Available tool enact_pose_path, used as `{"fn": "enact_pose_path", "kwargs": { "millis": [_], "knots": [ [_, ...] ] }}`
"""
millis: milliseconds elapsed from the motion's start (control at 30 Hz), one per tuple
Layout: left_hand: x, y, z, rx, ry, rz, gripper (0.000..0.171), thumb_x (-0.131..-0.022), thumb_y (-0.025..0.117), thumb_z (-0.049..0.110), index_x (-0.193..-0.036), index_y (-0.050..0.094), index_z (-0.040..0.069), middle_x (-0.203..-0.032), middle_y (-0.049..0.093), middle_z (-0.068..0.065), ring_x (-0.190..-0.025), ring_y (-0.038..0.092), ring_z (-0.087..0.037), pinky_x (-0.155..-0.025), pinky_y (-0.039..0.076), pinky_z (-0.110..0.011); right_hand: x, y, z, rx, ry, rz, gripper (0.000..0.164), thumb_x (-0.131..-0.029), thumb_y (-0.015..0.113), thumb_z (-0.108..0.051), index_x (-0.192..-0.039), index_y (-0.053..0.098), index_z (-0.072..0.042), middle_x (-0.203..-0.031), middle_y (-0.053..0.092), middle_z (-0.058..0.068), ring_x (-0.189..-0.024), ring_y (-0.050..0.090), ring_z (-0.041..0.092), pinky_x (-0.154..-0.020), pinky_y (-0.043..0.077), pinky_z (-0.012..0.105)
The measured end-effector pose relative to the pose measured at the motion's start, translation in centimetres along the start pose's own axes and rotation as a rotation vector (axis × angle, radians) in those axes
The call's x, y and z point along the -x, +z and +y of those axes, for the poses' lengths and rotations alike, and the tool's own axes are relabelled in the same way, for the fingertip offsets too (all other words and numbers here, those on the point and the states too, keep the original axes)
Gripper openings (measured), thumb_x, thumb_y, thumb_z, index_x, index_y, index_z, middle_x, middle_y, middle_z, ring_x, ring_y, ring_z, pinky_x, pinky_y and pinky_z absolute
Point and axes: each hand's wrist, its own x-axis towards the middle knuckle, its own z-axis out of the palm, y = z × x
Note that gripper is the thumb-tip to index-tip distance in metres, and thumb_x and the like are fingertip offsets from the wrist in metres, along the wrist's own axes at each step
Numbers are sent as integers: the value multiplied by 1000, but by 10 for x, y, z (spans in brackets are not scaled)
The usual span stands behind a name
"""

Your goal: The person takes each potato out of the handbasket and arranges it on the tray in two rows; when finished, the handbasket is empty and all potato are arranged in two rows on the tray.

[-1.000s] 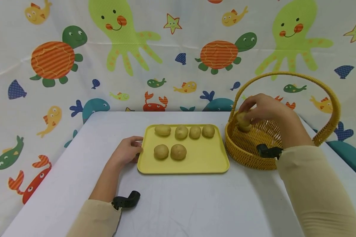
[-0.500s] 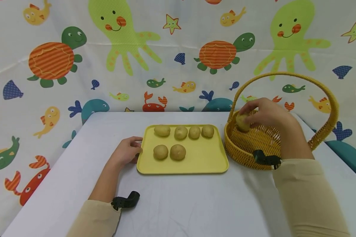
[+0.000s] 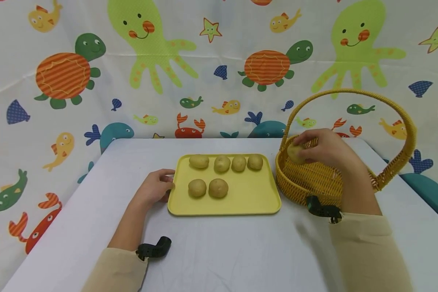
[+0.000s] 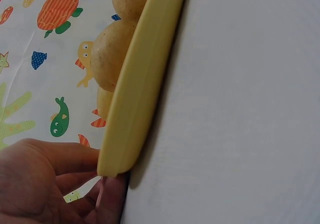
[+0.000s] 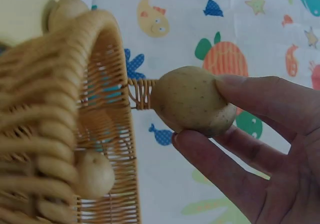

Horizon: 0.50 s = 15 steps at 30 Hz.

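Note:
My right hand [image 3: 325, 150] pinches a potato [image 3: 295, 154] between thumb and fingers, over the left part of a wicker basket [image 3: 295, 186] and beneath its arched handle. The right wrist view shows this held potato [image 5: 192, 102] raised beside the basket's rim, while another potato [image 5: 94, 175] lies inside; the head view does not show that one. At the left end of a yellow tray [image 3: 248, 198], my left hand [image 3: 155, 186] grips the edge. A finger lies on the tray's side [image 4: 135, 99] in the left wrist view, with another beneath its corner.
Several potatoes sit on the tray: a back row, including an oblong one [image 3: 198, 161], and two in front, one of them a round potato [image 3: 218, 188]. A white cloth [image 3: 219, 247] covers the table. Behind it hangs a curtain [image 3: 204, 81] with sea animals.
My right hand and forearm have drawn slightly back toward me, with the potato lifted a little. The second potato below it has gone out of sight. My left hand stays on the tray.

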Motion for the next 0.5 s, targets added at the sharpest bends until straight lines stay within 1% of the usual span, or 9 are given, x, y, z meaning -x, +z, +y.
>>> {"fn": "enact_pose_path", "kwargs": {
  "millis": [100, 167, 233, 367, 500],
  "knots": [
    [0, -1, 0, -1, 4, 2, 55, -101, 55, 7, -155, 45, 8, -132, 54, -19, -104, 59, -27, -72, 61, -29, 4, 5, -3, -13, 9, 33, 37, -94, 73, -22, -128, 67, -8, -132, 61, 17, -90, 73, 18, -79, 57, 25],
    [-1, 0, 0, 3, 5, -1, 55, -101, 56, 7, -155, 45, 8, -132, 54, -19, -104, 59, -27, -73, 61, -29, 6, 8, -4, -19, 19, 49, 37, -94, 73, -22, -128, 67, -9, -130, 61, 18, -92, 72, 20, -78, 57, 25],
    [-1, 0, 0, 6, 5, -2, 55, -101, 56, 7, -155, 45, 8, -132, 54, -19, -105, 59, -28, -73, 61, -30, 10, 10, -6, -19, 27, 62, 37, -94, 73, -24, -128, 67, -11, -128, 62, 17, -94, 70, 23, -80, 57, 27],
    [-2, 0, -1, 11, 0, 1, 55, -100, 56, 7, -154, 45, 8, -133, 53, -19, -106, 59, -28, -73, 61, -30, 17, 13, -8, -20, 18, 84, 35, -95, 73, -25, -127, 68, -14, -124, 64, 16, -98, 68, 26, -80, 57, 31],
    [-2, 0, -1, 10, -1, 1, 55, -100, 56, 7, -155, 45, 9, -133, 53, -18, -105, 59, -28, -73, 61, -29, 23, 16, -9, -8, 14, 105, 35, -94, 74, -29, -126, 69, -17, -121, 66, 14, -96, 67, 26, -78, 54, 32]
  ]
}}
